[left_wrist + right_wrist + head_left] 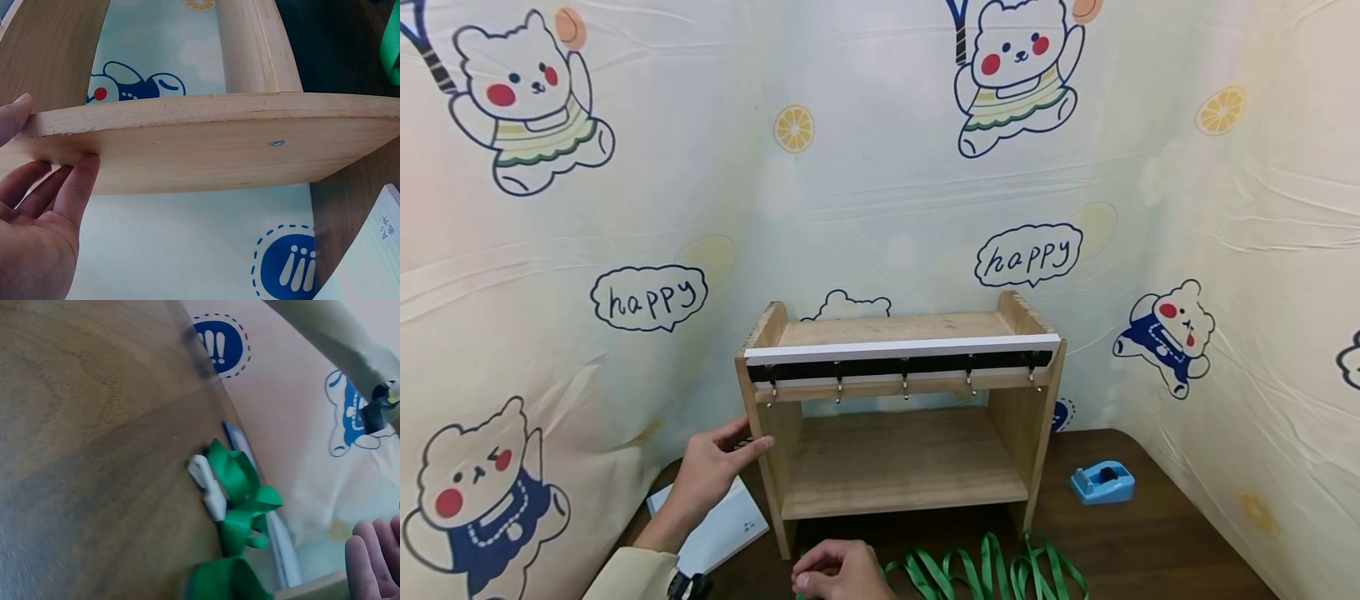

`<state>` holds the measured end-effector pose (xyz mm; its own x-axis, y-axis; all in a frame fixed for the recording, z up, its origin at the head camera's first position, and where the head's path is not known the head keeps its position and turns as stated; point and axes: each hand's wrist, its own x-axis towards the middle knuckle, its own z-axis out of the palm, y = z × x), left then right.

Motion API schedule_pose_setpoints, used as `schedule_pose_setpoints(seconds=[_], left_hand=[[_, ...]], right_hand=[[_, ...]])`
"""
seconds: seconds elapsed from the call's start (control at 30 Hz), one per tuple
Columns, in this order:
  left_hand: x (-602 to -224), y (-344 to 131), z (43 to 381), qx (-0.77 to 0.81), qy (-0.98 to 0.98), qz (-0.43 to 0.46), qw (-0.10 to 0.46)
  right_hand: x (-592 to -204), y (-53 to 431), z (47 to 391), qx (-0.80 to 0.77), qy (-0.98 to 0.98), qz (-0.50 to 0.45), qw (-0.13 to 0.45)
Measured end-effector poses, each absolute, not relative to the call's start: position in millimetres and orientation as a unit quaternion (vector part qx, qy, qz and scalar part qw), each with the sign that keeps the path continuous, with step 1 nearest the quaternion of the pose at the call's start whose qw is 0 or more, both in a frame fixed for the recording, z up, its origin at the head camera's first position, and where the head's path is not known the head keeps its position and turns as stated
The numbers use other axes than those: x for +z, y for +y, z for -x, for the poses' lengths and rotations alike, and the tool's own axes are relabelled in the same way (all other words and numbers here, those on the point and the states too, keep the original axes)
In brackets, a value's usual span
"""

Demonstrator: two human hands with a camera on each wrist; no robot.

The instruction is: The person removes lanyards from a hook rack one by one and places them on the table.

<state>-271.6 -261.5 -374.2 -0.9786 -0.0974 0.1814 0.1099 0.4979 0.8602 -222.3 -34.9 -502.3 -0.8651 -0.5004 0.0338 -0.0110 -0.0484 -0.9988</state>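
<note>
A small wooden shelf (902, 458) stands on the dark table. Along its upper front runs a black strip (865, 367) with several small metal clips hanging from it. My left hand (711, 467) holds the front edge of the shelf's left side panel (187, 150), thumb on one side and fingers against the outer face. My right hand (846, 571) is low in front of the shelf, its fingers loosely bent beside green straps (992, 571). In the right wrist view its fingers (372, 559) show at the lower right corner, with nothing visible held. One green strap has a white plastic clip (208, 487).
A white notepad (722, 529) lies left of the shelf, under my left forearm. A blue tape dispenser (1102, 483) sits to the right. A printed curtain (887, 208) hangs behind and along the sides of the table (1157, 533).
</note>
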Motion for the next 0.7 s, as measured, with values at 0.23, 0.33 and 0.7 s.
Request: schedule_pose_setpoints(seconds=[0.23,0.33,0.7], left_hand=[[-375,-262,272,-0.503,-0.858,0.006,0.104],[-374,-261,272,-0.503,-0.858,0.009,0.105],[-373,-261,271,-0.501,-0.859,0.011,0.104]], right_hand=[[-479,-17,223,-0.700,0.653,0.233,0.172],[-467,-9,223,-0.709,0.640,0.250,0.161],[-426,29,224,-0.705,0.640,0.272,0.139]])
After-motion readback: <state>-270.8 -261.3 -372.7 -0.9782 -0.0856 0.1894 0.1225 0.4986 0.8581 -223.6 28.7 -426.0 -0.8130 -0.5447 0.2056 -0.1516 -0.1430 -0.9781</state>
